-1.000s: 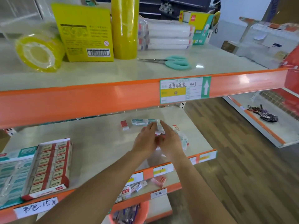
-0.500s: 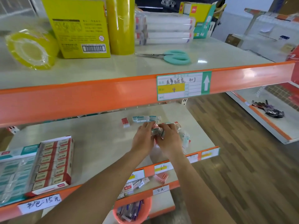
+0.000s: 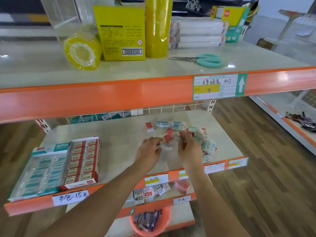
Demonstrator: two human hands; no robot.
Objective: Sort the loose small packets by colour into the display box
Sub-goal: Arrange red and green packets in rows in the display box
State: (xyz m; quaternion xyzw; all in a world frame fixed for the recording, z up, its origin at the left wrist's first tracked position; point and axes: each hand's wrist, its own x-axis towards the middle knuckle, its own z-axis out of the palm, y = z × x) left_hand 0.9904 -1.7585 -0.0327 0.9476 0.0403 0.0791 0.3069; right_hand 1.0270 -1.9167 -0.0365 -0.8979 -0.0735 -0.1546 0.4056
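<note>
Now, loose packets (image 3: pixel 193 135): we see red and teal ones heaped right of centre on the middle shelf (image 3: pixel 119 134).
Display box (image 3: pixel 56 166): lower left; teal rows left, red rows right.
Left hand (image 3: pixel 148 152): fingers curled beside a small packet; we cannot tell if it grips.
Right hand (image 3: pixel 189 149): fingers bent into the heap; grip unclear.
Scissors (image 3: pixel 203 60): upper right, top shelf.

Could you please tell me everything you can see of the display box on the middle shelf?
The display box is a shallow, open cardboard tray lying flat at the left end of the middle shelf, near its orange front edge. Its left part holds rows of teal packets under a teal-and-white flap; its right part holds two columns of red packets inside a red-and-white rim. It looks nearly full. Neither hand touches it; both work at the loose pile to its right.
</note>
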